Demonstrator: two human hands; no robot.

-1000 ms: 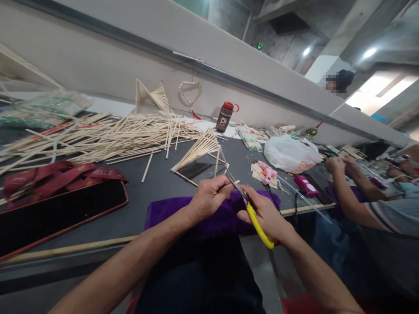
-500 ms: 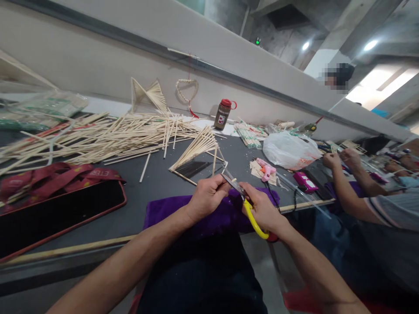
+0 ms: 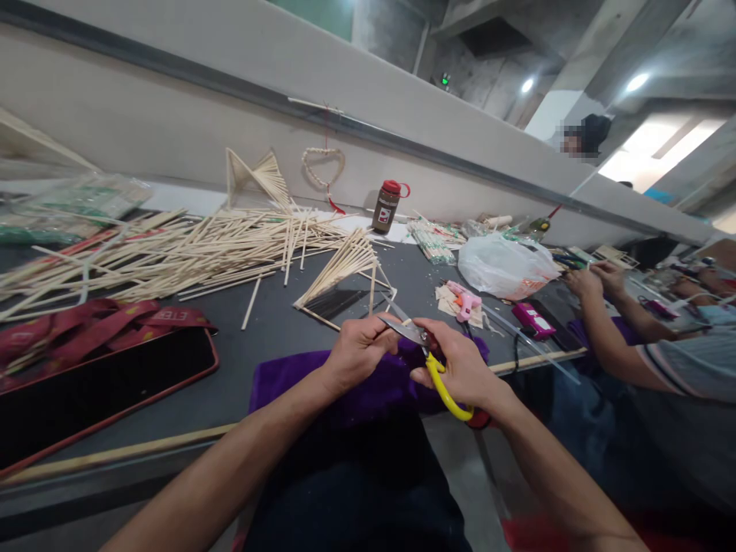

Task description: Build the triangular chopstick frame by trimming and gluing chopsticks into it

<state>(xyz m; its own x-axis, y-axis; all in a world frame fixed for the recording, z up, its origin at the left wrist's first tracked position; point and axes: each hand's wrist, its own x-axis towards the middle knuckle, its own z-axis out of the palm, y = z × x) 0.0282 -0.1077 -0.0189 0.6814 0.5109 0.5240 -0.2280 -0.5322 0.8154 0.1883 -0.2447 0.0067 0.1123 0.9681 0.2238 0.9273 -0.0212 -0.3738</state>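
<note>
My right hand is wrapped round a pair of scissors with yellow handles. The steel blades are parted and point up and left, towards my left hand. That hand is closed in a pinch right by the blades; whatever its fingers hold is hidden. Both hands are above a purple cloth at the table's front edge. Just beyond them stands a twisted frame of thin wooden sticks.
Loose sticks are heaped at the left, behind a phone and a red lanyard. A bottle stands at the back. Right of my hands are a pink glue gun, a plastic bag and a co-worker's hands.
The scissor blades have spread wider apart. A small pale bit that showed by the blades is out of sight. My view has shifted slightly.
</note>
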